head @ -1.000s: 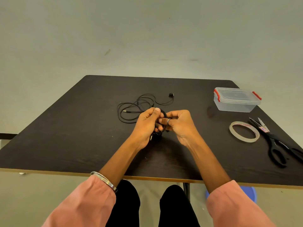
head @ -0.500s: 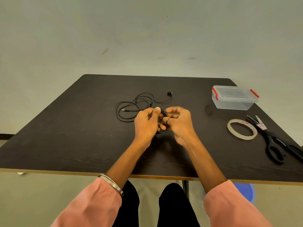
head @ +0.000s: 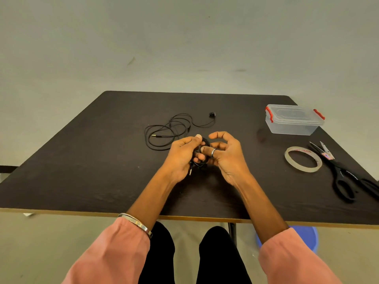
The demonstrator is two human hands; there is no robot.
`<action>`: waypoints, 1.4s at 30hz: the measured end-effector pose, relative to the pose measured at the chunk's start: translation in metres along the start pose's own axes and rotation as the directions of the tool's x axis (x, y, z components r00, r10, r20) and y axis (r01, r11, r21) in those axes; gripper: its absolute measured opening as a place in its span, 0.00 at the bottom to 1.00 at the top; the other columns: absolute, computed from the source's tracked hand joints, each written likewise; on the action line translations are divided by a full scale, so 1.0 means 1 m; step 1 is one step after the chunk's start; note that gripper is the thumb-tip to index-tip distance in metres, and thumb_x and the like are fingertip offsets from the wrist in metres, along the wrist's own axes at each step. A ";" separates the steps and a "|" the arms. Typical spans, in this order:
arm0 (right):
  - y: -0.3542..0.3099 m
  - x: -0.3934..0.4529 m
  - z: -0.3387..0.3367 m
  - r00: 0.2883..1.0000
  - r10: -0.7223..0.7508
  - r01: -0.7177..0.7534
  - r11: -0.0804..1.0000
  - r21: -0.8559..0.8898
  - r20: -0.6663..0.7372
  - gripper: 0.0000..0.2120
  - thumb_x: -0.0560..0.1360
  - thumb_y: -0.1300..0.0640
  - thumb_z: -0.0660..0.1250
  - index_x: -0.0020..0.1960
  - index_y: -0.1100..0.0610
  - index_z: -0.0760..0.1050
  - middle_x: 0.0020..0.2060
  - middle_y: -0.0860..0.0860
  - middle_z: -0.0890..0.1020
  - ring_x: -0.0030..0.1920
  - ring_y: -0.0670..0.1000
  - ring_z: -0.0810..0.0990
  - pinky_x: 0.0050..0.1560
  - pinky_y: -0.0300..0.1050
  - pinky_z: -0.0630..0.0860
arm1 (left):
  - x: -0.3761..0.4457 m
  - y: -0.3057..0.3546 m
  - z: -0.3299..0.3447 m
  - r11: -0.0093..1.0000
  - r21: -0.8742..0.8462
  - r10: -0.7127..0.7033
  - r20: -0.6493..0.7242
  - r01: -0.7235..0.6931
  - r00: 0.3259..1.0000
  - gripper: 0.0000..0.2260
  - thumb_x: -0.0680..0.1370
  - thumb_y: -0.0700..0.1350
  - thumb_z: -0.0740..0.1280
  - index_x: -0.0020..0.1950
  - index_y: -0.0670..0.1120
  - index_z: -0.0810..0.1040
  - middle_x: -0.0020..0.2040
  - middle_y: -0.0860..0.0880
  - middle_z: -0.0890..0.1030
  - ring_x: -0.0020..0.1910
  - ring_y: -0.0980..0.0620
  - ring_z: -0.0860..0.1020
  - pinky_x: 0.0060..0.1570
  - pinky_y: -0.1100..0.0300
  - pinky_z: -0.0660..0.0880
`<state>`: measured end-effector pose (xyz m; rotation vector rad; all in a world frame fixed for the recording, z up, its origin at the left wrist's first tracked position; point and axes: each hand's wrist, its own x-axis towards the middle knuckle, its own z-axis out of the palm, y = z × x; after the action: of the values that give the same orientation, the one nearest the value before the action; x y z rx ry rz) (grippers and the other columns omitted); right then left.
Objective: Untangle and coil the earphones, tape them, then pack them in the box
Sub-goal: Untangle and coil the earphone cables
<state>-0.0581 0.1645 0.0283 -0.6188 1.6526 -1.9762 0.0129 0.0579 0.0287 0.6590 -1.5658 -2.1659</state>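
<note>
Risk: I am judging that the coiled earphones (head: 202,153) could be springing loose while no tape is on them; the tape roll (head: 303,159) is lying well apart at right.
Look: thin black cord bunched in small loops, a metal plug dangling below.
Place: above the desk (head: 82,171), between both hands.
Left hand (head: 181,155): fingers pinching the coil.
Right hand (head: 224,154): fingers curling round the coil, forefinger and thumb spread.
Also waiting: a second earphone tangle (head: 168,130) farther back, the lidded box (head: 294,119) far right.
</note>
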 end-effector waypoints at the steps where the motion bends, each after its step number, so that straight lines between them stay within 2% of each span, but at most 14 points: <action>1: 0.002 0.000 0.000 1.000 -0.013 0.013 1.000 0.000 -0.002 0.15 0.72 0.71 0.69 0.55 0.58 0.74 0.39 0.59 0.80 0.34 0.55 0.82 0.40 0.53 0.82 | 0.000 0.000 0.000 1.000 -0.019 -0.014 0.008 0.014 1.000 0.11 0.80 0.46 0.64 0.45 0.40 0.78 0.30 0.48 0.77 0.25 0.56 0.73 0.23 0.66 0.68; 4: 0.007 -0.002 0.003 0.997 -0.078 0.078 0.997 -0.018 -0.013 0.10 0.74 0.69 0.68 0.52 0.57 0.77 0.39 0.61 0.80 0.36 0.56 0.82 0.42 0.56 0.82 | 0.000 -0.001 -0.001 0.998 -0.059 -0.031 -0.006 0.031 0.999 0.10 0.79 0.45 0.65 0.44 0.39 0.80 0.32 0.46 0.78 0.25 0.56 0.73 0.24 0.66 0.69; 7: 0.009 -0.002 0.005 0.986 -0.157 0.153 0.986 -0.065 -0.062 0.10 0.75 0.70 0.65 0.48 0.58 0.80 0.46 0.60 0.81 0.42 0.53 0.83 0.40 0.46 0.80 | 0.001 -0.004 -0.003 1.000 -0.022 0.017 -0.031 -0.018 0.999 0.11 0.79 0.44 0.66 0.48 0.37 0.81 0.34 0.45 0.79 0.29 0.54 0.75 0.28 0.65 0.73; 10: 0.009 0.000 0.006 0.976 -0.201 0.192 0.976 -0.106 -0.081 0.10 0.76 0.70 0.63 0.47 0.58 0.80 0.43 0.52 0.83 0.43 0.47 0.82 0.40 0.41 0.78 | 0.003 -0.009 -0.003 0.995 0.062 0.084 -0.073 -0.080 0.994 0.10 0.79 0.46 0.66 0.48 0.41 0.83 0.32 0.48 0.80 0.32 0.53 0.76 0.37 0.60 0.76; 14: 0.009 0.004 0.010 0.997 -0.023 0.031 0.993 0.113 -0.071 0.12 0.78 0.69 0.59 0.49 0.57 0.79 0.43 0.53 0.81 0.45 0.49 0.81 0.49 0.45 0.79 | 0.007 -0.018 0.000 0.972 0.193 0.164 -0.127 -0.138 0.978 0.09 0.79 0.48 0.65 0.47 0.45 0.84 0.40 0.46 0.84 0.40 0.49 0.81 0.51 0.49 0.79; 17: 0.006 0.007 0.010 0.998 0.068 -0.064 0.962 0.265 -0.008 0.12 0.80 0.68 0.57 0.51 0.57 0.78 0.45 0.55 0.81 0.48 0.52 0.80 0.52 0.52 0.79 | 0.006 -0.020 0.002 0.951 0.240 0.223 -0.097 -0.194 0.970 0.10 0.80 0.48 0.63 0.48 0.47 0.83 0.45 0.46 0.85 0.48 0.48 0.83 0.53 0.49 0.79; 21: 0.008 0.010 0.004 0.994 0.095 -0.105 0.962 0.253 0.054 0.12 0.80 0.66 0.57 0.51 0.55 0.78 0.49 0.55 0.82 0.51 0.54 0.79 0.58 0.56 0.73 | 0.006 -0.018 0.001 0.943 0.227 0.276 -0.114 -0.245 0.954 0.09 0.80 0.47 0.63 0.50 0.45 0.82 0.46 0.44 0.84 0.49 0.47 0.82 0.50 0.53 0.80; 23: 0.009 0.010 0.000 0.988 0.097 -0.122 0.966 0.227 0.119 0.13 0.80 0.64 0.58 0.49 0.53 0.79 0.49 0.54 0.82 0.52 0.55 0.78 0.55 0.54 0.71 | 0.007 -0.016 0.000 0.954 0.181 0.261 -0.108 -0.239 0.959 0.10 0.80 0.45 0.63 0.51 0.43 0.82 0.45 0.43 0.84 0.45 0.48 0.82 0.46 0.57 0.79; 26: 0.004 0.008 -0.004 0.975 0.051 -0.093 0.977 0.190 0.215 0.12 0.80 0.62 0.58 0.47 0.52 0.79 0.50 0.54 0.81 0.48 0.54 0.79 0.45 0.47 0.71 | 0.008 -0.009 -0.003 0.949 0.214 0.258 -0.111 -0.230 0.960 0.11 0.81 0.46 0.62 0.49 0.41 0.81 0.35 0.46 0.79 0.34 0.55 0.77 0.38 0.63 0.75; 29: 0.003 0.008 -0.009 0.967 -0.013 -0.010 0.996 0.090 0.254 0.15 0.79 0.69 0.57 0.47 0.54 0.79 0.49 0.54 0.82 0.48 0.53 0.80 0.44 0.46 0.72 | 0.013 -0.002 -0.005 0.940 0.257 0.261 -0.119 -0.224 0.958 0.11 0.81 0.47 0.62 0.46 0.43 0.81 0.37 0.47 0.80 0.36 0.54 0.79 0.41 0.58 0.77; 31: 0.004 0.009 -0.014 0.968 -0.046 0.040 0.999 0.028 0.247 0.18 0.76 0.75 0.56 0.46 0.57 0.79 0.47 0.56 0.81 0.49 0.55 0.79 0.45 0.49 0.74 | 0.014 0.004 -0.007 0.942 0.266 0.245 -0.128 -0.205 0.961 0.12 0.81 0.48 0.62 0.44 0.44 0.80 0.40 0.46 0.81 0.37 0.52 0.80 0.41 0.57 0.78; 33: 0.003 0.009 -0.019 0.977 -0.038 0.044 0.999 -0.025 0.208 0.17 0.76 0.76 0.56 0.44 0.60 0.79 0.47 0.58 0.82 0.48 0.55 0.81 0.49 0.51 0.75 | 0.014 0.009 -0.008 0.947 0.259 0.224 -0.104 -0.191 0.969 0.13 0.81 0.47 0.62 0.41 0.42 0.79 0.38 0.47 0.80 0.34 0.53 0.78 0.36 0.61 0.76; 38: 0.004 0.011 -0.027 0.996 0.006 0.005 0.993 -0.120 0.086 0.14 0.76 0.75 0.58 0.47 0.62 0.80 0.49 0.60 0.84 0.51 0.54 0.84 0.58 0.56 0.76 | 0.012 0.013 -0.007 0.956 0.218 0.209 -0.045 -0.194 0.977 0.14 0.81 0.46 0.62 0.39 0.42 0.78 0.34 0.47 0.77 0.32 0.54 0.74 0.31 0.63 0.71; 42: -0.002 0.009 -0.024 0.993 -0.077 0.082 0.995 -0.062 0.087 0.10 0.76 0.66 0.66 0.56 0.58 0.77 0.50 0.54 0.84 0.53 0.52 0.82 0.55 0.48 0.76 | 0.008 0.014 -0.002 0.940 0.278 0.202 0.006 -0.196 0.979 0.14 0.81 0.47 0.62 0.41 0.41 0.80 0.34 0.48 0.77 0.31 0.55 0.73 0.32 0.64 0.73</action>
<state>-0.0800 0.1780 0.0267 -0.7930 1.6700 -1.9292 0.0084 0.0473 0.0406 0.5766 -1.8578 -1.8049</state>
